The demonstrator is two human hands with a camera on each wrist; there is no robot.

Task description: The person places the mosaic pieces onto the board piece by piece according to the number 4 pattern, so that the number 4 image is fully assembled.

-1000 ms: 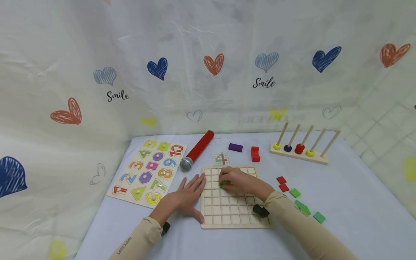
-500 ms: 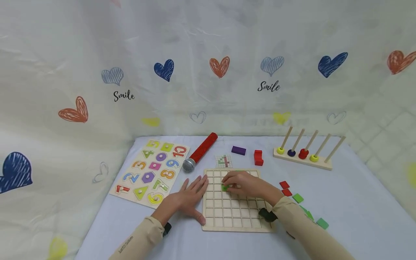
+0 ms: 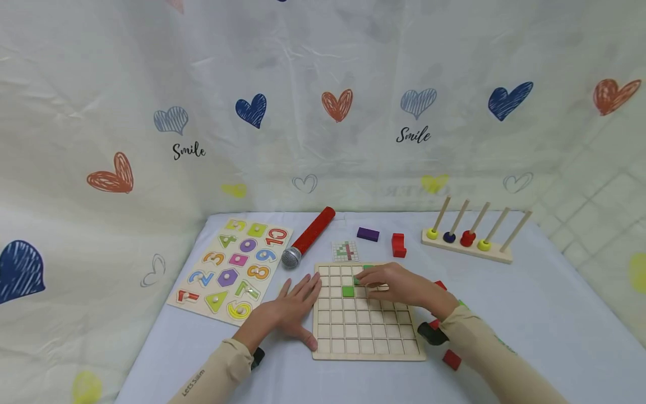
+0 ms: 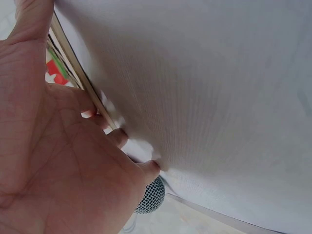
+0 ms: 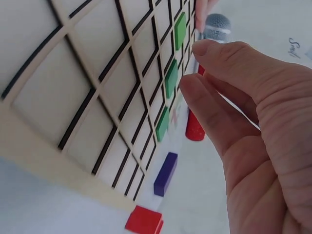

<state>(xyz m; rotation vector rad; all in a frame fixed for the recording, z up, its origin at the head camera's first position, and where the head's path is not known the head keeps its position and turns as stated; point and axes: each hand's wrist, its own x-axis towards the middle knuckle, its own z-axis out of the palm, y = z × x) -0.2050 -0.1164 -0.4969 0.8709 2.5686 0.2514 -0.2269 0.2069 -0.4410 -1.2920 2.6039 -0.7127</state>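
My left hand (image 3: 291, 314) lies spread flat on the table, its fingertips and thumb against the left edge of the wooden grid board (image 3: 365, 331). In the left wrist view, the left hand's palm (image 4: 63, 165) shows beside the board's edge. Over the upper part of the board is my right hand (image 3: 398, 285), thumb and fingertips apart with nothing between them. A light green square tile (image 3: 348, 291) sits in a square just left of the right fingertips. The right wrist view shows that green tile (image 5: 180, 31) and two darker green tiles (image 5: 170, 79) in a diagonal line.
Behind the board lie a small pattern card (image 3: 345, 251), a purple block (image 3: 368, 234) and a red block (image 3: 398, 245). A number puzzle (image 3: 229, 272) and toy microphone (image 3: 309, 237) are at left. A bead stand (image 3: 466, 246) is back right; loose red tiles (image 3: 451, 359) lie near the right sleeve.
The right hand has let go of the light green tile, which lies in a board square, and has moved slightly right. The left hand stays at the board's edge.
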